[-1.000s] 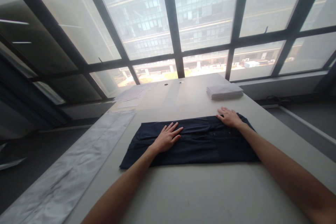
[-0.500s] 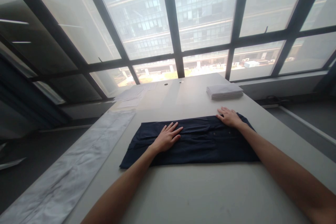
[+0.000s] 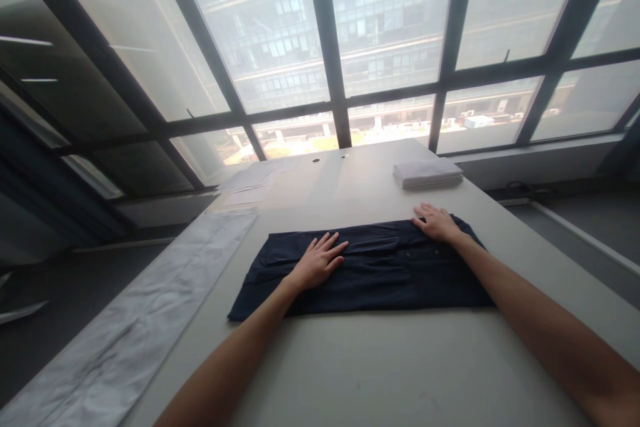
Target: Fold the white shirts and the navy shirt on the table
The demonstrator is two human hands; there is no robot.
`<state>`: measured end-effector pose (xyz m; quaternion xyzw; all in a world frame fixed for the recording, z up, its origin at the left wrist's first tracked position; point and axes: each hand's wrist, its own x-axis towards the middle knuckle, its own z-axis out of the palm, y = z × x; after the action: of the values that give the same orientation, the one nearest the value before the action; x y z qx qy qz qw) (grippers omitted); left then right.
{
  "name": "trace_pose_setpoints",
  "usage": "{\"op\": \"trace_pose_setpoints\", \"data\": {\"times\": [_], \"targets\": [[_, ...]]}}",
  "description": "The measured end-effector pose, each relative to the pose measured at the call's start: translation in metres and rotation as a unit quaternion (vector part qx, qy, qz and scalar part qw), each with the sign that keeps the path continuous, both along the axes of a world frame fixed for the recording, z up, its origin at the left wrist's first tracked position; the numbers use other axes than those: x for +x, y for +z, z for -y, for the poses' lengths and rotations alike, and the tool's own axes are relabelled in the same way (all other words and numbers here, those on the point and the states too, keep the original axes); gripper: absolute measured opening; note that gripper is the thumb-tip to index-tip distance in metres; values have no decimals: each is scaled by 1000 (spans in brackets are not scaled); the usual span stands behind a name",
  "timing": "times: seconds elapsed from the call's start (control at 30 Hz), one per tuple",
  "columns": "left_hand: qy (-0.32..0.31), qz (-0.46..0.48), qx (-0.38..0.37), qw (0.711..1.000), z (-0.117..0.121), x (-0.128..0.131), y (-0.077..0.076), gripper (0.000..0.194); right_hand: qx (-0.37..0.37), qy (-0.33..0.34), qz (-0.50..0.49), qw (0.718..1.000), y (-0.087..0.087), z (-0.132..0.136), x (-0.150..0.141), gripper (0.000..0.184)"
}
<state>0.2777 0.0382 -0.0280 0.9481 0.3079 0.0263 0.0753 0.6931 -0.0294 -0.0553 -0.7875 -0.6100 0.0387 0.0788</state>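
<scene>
A dark navy folded garment [image 3: 370, 280] lies flat across the white table in front of me, with light creases and a few small dots like buttons or snaps toward its right part. My left hand [image 3: 320, 261] rests palm down on its left-middle area, fingers spread. At the garment's far right edge lies my right hand [image 3: 436, 221], also flat with the fingers apart, some fingertips reaching past the edge onto the table. Neither hand grips anything. My right forearm covers part of the garment's right end.
The white table [image 3: 345, 367] stretches toward large framed windows. A stack of folded white cloth or paper [image 3: 427, 173] sits at the far right. White sheets [image 3: 247, 183] lie at the far left. Along the left side runs a wrinkled greyish-white cloth [image 3: 140, 320].
</scene>
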Motion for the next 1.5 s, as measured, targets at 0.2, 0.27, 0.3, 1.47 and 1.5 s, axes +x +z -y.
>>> {"op": "trace_pose_setpoints", "data": {"times": [0.2, 0.27, 0.3, 1.47, 1.5], "targets": [[0, -2, -4, 1000, 1, 1, 0, 52, 6, 1, 1, 1000, -1, 0, 0, 64], [1, -3, -4, 1000, 1, 1, 0, 52, 6, 0, 0, 1000, -1, 0, 0, 64], [1, -4, -4, 1000, 1, 1, 0, 53, 5, 0, 0, 1000, -1, 0, 0, 64], [-50, 93, -10, 994, 53, 158, 15, 63, 20, 4, -9, 1000, 5, 2, -7, 61], [-47, 96, -1, 994, 53, 164, 11, 64, 20, 4, -11, 1000, 6, 3, -7, 61]]}}
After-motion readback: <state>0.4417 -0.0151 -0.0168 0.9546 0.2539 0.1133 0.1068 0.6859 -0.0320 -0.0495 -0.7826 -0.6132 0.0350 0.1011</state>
